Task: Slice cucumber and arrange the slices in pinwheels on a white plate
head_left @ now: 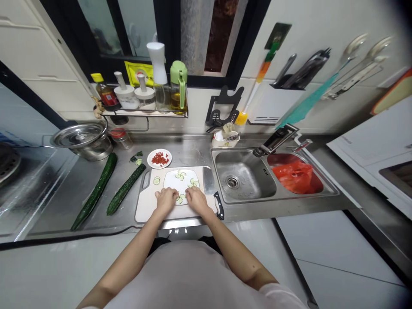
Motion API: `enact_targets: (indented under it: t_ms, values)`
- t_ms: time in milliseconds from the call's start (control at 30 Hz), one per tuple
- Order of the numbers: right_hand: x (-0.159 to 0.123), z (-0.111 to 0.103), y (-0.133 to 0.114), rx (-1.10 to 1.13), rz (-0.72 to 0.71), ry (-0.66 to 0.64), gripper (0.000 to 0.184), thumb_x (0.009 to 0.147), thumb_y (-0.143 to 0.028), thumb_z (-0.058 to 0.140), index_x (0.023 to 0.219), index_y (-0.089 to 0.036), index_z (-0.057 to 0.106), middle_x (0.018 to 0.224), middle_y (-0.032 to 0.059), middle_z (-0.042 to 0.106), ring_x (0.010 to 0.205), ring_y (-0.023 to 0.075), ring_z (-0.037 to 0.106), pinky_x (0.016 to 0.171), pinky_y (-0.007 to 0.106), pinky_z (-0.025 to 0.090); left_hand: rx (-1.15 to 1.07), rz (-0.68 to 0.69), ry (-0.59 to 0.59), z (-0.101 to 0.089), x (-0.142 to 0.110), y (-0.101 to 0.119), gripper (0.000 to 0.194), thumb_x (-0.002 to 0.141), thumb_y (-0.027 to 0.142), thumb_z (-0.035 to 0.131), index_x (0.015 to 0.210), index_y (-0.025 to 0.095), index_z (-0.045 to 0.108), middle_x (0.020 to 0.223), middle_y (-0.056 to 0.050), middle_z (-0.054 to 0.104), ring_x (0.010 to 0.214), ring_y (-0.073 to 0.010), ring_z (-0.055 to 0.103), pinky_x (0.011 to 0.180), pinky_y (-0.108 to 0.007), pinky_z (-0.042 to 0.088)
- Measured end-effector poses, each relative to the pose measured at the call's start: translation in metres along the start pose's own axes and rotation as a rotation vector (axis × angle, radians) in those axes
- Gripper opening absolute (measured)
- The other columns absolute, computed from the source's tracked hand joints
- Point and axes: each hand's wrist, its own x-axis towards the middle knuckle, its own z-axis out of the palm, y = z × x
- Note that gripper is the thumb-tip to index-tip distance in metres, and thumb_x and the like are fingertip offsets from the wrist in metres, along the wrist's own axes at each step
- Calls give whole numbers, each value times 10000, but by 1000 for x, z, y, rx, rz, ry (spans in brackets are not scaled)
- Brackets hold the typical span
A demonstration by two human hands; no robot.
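A white plate point(170, 180) lies on the cutting board point(146, 206), with thin cucumber slices point(180, 174) fanned into small groups on it. My left hand point(166, 200) is at the plate's near left edge, its fingers pinched at a cucumber slice point(180, 199). Opposite it, my right hand point(197, 201) has thumb and fingers pressed together just right of the same group; what they hold is too small to make out. A few loose slices point(156, 180) rest on the board's left side. Along the right side lies a knife point(219, 206) with a black handle.
Two whole cucumbers point(126, 189) lie left of the board. Behind it stands a small dish point(160, 159) of chopped red pieces, near cucumber ends point(136, 157). A lidded steel pot point(85, 139) is at back left. The double sink point(244, 174) is on the right, with a red bag point(294, 176).
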Motion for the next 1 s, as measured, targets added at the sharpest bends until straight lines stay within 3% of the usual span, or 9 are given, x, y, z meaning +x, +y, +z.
enact_targets:
  t_ms: [167,367,1000]
  values:
    - [-5,-3,3,5,15,11,280,964,-225,388,1097,-196,634,1082,77,601,1008,183,504,825,265,380,-28,-39,60,-2,-4,-11,227,882,338,482,972,279,682,1032,-74,665,1049,-283,508,843,-414,273]
    - [-11,1,-8,-48,-121,-61,312,962,-237,384,1137,-258,641,1057,66,578,1015,195,483,788,269,402,19,-61,60,3,-10,-12,264,848,448,535,953,262,691,1070,-88,648,1070,-298,492,869,-430,277]
    - [-11,6,-9,-78,-130,-89,311,950,-233,402,1142,-245,646,1060,80,559,1001,201,475,795,281,412,-19,-64,56,10,-12,-8,286,844,387,533,1062,291,692,1130,-84,623,1101,-300,472,866,-425,292]
